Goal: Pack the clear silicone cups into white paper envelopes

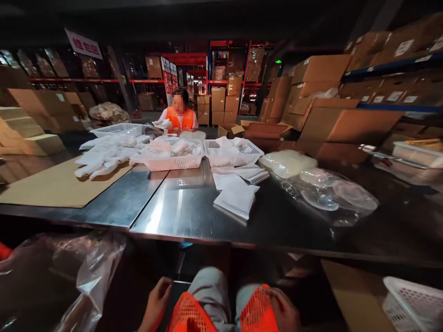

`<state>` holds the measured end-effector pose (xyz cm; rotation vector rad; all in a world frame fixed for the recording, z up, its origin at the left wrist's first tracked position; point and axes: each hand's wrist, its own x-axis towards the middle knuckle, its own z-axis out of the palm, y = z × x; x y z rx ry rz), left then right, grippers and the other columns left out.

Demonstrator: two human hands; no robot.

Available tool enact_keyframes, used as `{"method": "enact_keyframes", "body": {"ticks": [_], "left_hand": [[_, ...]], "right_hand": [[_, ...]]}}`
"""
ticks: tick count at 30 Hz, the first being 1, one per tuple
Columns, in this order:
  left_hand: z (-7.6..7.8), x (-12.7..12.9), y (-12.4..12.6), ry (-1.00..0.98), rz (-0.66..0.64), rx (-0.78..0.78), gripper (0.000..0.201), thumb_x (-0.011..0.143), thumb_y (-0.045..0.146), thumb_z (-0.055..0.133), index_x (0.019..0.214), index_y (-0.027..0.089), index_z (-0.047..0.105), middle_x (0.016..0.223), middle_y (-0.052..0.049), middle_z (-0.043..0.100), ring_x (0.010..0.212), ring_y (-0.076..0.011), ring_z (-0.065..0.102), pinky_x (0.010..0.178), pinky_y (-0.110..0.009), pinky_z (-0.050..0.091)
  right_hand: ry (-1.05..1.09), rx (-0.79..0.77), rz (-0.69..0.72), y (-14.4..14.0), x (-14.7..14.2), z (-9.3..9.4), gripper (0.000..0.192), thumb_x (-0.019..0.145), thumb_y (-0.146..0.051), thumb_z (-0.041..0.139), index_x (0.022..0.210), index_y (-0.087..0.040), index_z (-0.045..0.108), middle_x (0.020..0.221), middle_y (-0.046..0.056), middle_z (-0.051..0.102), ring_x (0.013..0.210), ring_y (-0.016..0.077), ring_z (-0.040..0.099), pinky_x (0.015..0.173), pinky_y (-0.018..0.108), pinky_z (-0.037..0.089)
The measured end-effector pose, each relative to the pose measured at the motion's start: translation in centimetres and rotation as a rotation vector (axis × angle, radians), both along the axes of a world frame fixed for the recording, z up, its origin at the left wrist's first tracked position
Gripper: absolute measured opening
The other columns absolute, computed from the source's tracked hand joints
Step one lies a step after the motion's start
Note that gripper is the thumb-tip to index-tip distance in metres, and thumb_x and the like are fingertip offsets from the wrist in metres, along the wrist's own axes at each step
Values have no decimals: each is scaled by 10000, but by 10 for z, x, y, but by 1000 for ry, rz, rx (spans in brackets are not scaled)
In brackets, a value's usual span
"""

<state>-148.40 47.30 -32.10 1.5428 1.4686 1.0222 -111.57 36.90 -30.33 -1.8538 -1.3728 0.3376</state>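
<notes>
1. The metal surface [187, 216] stretches ahead of the left hand [159, 295] and the right hand [284, 308], both below its near edge.
2. A co-worker [188, 119] in orange and white is across the surface, well ahead of both hands.
3. A flat cardboard sheet [65, 186] lies on the surface, ahead and left of the left hand.
4. A large clear plastic bag [95, 274] is left of the left hand, below the edge.
5. The person's orange vest [259, 308] spreads in two mesh panels between the hands, over grey trousers [211, 290]; one panel touches the right hand.
6. Clear pouches [339, 193] with pale contents lie ahead and right of the right hand.
7. White baskets [175, 163] holding white packages stand ahead of both hands.
8. The left hand is loosely curled beside the trousers; whether it holds anything, I cannot tell. The right hand bends its fingers against the vest; I cannot tell whether it grips it.
9. Flat white packets [237, 198] overlap on the surface, ahead of the hands.
</notes>
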Motion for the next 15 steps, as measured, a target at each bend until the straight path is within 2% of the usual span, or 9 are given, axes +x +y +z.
{"method": "enact_keyframes", "body": {"ticks": [2,5,7,9,11,12,15], "left_hand": [[22,21,13,12,-84,212,407,874,558,501,754,186,618,699,-29,636,668,-203,620,617,-310,527],[82,63,37,176,-254,580,232,922,302,436,926,206,647,890,-70,681,838,-206,632,779,-334,522],[125,94,60,364,-247,710,229,904,161,424,953,204,644,911,-73,670,895,-210,605,828,-351,499],[159,124,90,548,-229,717,280,874,68,441,1052,180,626,1054,-95,649,985,-218,573,879,-359,475],[179,150,121,770,-199,674,364,863,26,437,1162,159,596,1231,-144,582,1076,-255,540,900,-408,456],[185,160,135,854,-223,660,360,880,38,430,1184,148,588,1274,-165,553,1108,-276,524,904,-433,447],[185,177,158,939,-343,652,232,920,94,448,1008,130,660,1135,-152,619,1064,-275,544,916,-443,418]], "right_hand": [[-16,212,34,12,4,21,396,922,-472,295,819,-356,659,877,79,694,847,269,683,751,405,586],[-237,432,79,57,4,67,294,935,-313,359,927,-300,652,969,69,682,955,245,653,864,411,548],[-387,465,60,99,-2,95,262,926,-297,398,1007,-238,641,1009,93,657,992,251,621,901,431,516],[-521,381,-1,140,-12,114,286,896,-262,464,1123,-174,614,1073,132,624,1013,261,587,884,423,500],[-604,303,-10,172,-23,124,282,857,-198,533,1121,-169,628,1094,135,613,1008,267,565,847,408,480],[-637,271,3,182,-26,127,235,844,-165,552,1054,-186,656,1058,116,625,982,262,563,827,396,467],[-689,212,56,186,-26,129,162,844,-107,560,797,-212,674,851,53,645,879,232,559,804,374,417]]}}
